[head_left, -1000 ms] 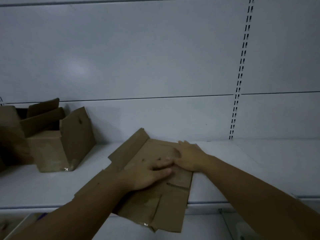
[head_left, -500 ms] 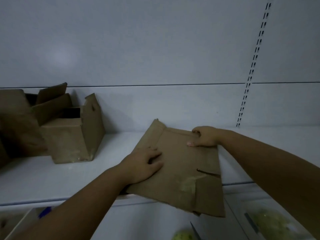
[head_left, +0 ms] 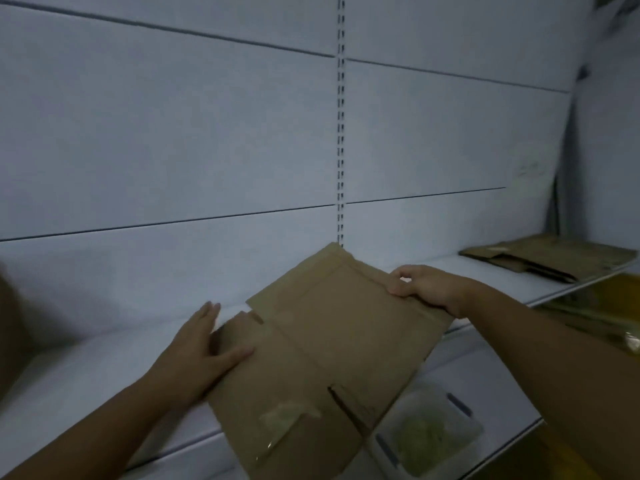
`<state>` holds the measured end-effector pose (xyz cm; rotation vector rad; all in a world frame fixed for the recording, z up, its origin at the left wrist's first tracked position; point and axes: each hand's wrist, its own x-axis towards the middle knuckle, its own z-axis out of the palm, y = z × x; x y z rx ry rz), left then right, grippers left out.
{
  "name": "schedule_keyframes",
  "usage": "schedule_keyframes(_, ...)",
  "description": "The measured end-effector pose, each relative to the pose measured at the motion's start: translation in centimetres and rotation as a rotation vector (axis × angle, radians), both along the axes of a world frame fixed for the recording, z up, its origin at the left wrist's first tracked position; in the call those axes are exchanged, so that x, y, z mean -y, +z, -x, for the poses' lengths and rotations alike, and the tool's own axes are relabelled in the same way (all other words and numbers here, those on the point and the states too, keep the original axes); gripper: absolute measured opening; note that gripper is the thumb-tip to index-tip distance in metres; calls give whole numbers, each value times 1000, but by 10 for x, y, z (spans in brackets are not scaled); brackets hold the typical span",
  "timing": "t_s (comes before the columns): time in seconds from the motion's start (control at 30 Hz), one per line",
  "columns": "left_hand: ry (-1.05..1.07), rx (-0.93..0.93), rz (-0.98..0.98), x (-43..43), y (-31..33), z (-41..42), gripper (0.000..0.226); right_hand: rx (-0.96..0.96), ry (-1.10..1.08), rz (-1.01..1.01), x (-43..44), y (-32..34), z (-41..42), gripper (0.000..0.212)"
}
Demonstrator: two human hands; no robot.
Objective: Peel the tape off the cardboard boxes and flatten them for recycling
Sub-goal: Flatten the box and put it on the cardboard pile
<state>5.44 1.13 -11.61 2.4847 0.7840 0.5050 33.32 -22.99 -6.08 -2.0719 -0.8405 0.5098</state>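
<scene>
Head | 1 flattened box [head_left: 339, 341] | left grip [head_left: 197, 348] pinches, right grip [head_left: 426, 289] clasps it | 1 cardboard stack [head_left: 554, 258]

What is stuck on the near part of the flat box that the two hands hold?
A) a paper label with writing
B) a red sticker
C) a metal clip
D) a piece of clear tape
D: a wrinkled bit of clear tape shines on the flat box, close to its near edge.
</scene>
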Motion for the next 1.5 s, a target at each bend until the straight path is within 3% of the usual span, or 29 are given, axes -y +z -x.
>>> schedule_keyframes(0.13,55,177,334,66,9,-71,100,-8,-167,-170,101,4,-52,12)
schedule_keyframes(0.27,-40,410,936,132,20,-147,93,-108,-288,-283,189,-4,-92,16)
schedule_keyframes(0.4,-134,315,1226,194,24,-208,36,-140,-429,-398,248,-16,-128,18)
schedule_keyframes(0.53,-260,239,1265,235,20,-265,26,-186,-554,-477,284,-32,-162,20)
schedule_keyframes(0.77,-470,248,1187,257,22,-383,37,-239,-653,-360,329,-43,-214,27)
schedule_keyframes(1.03,-719,-20,1220,300,33,-519,57,-314,-785,-512,413,-31,-270,35)
schedule_keyframes(1.13,-701,-19,1257,333,29,-560,39,-321,-843,-587,446,-34,-289,30)
schedule_keyframes(1.27,-746,174,1512,375,22,-604,41,-199,-926,-736,484,-40,-322,25)
schedule_keyframes(1.4,-781,273,1854,432,27,-635,76,-121,-960,-916,521,-39,-365,23)
schedule_keyframes(1.5,-728,388,1954,473,32,-658,73,-121,-940,-987,549,-36,-402,22)
